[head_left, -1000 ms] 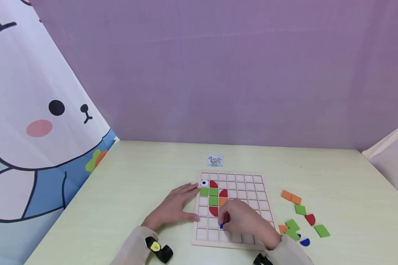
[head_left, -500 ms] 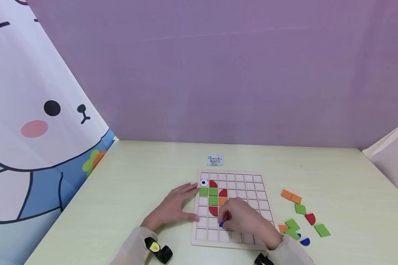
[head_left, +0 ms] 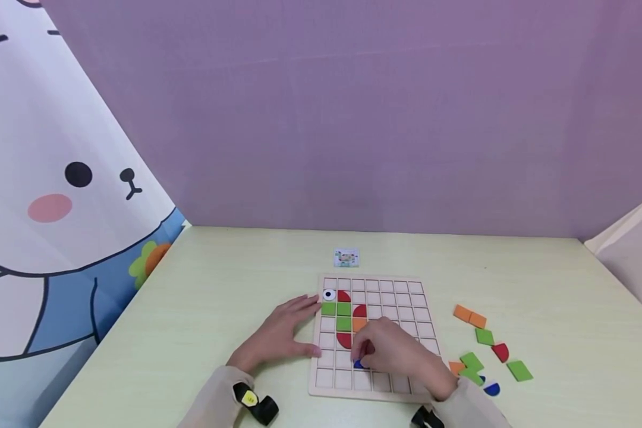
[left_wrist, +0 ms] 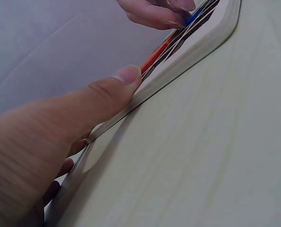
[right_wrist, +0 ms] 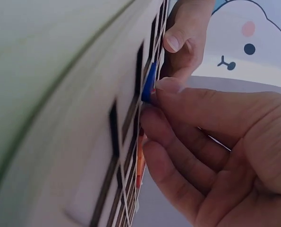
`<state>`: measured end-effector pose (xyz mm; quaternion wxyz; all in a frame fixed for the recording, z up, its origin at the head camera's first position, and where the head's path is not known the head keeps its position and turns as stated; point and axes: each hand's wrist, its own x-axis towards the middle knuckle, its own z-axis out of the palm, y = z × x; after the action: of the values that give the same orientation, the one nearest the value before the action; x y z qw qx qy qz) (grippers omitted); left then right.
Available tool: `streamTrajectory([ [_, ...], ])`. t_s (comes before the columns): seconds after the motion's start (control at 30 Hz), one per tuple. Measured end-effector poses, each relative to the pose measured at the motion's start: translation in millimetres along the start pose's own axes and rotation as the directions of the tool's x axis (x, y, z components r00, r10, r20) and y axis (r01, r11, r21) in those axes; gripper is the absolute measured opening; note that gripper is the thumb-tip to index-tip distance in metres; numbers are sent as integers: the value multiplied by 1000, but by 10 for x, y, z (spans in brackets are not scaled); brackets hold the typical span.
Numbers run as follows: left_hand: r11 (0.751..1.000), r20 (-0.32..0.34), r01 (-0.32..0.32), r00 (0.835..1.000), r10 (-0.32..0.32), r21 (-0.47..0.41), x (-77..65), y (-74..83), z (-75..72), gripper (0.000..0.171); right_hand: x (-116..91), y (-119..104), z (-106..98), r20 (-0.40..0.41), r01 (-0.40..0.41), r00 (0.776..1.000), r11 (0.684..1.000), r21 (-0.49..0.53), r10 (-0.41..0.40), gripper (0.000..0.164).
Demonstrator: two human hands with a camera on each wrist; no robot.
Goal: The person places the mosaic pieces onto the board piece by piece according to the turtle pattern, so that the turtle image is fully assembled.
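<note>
A pale wooden grid board (head_left: 398, 330) lies on the table, with several flat tiles set in its left columns: a white eye tile (head_left: 329, 295), green squares (head_left: 344, 324), red curved pieces (head_left: 344, 340) and an orange square (head_left: 359, 324). My right hand (head_left: 393, 352) pinches a small blue rounded tile (head_left: 359, 364) between thumb and fingertips, low over a cell below the red pieces. In the right wrist view the blue tile (right_wrist: 149, 82) sits right at the grid's surface. My left hand (head_left: 278, 333) rests along the board's left edge, thumb and fingers spread and touching the rim.
Right of the board lie loose tiles: orange squares (head_left: 469, 316), green ones (head_left: 520, 371), a red curved piece (head_left: 500, 352) and a blue half-round (head_left: 492, 389). A small picture card (head_left: 346, 258) lies behind the board. A purple backdrop (head_left: 374, 119) stands behind the table.
The blue tile under my right fingertips shows more of its face and looks flatter against the grid. My left hand stays in place on the board's edge.
</note>
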<state>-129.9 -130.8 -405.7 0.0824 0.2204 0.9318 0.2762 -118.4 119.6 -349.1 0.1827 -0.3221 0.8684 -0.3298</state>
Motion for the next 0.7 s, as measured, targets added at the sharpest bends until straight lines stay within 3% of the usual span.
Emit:
streamTrajectory([
  [0.7, 999, -2, -36, 999, 36, 0, -56, -5, -45, 95, -307, 25, -308, -87, -102, 992, 987, -124, 92, 17],
])
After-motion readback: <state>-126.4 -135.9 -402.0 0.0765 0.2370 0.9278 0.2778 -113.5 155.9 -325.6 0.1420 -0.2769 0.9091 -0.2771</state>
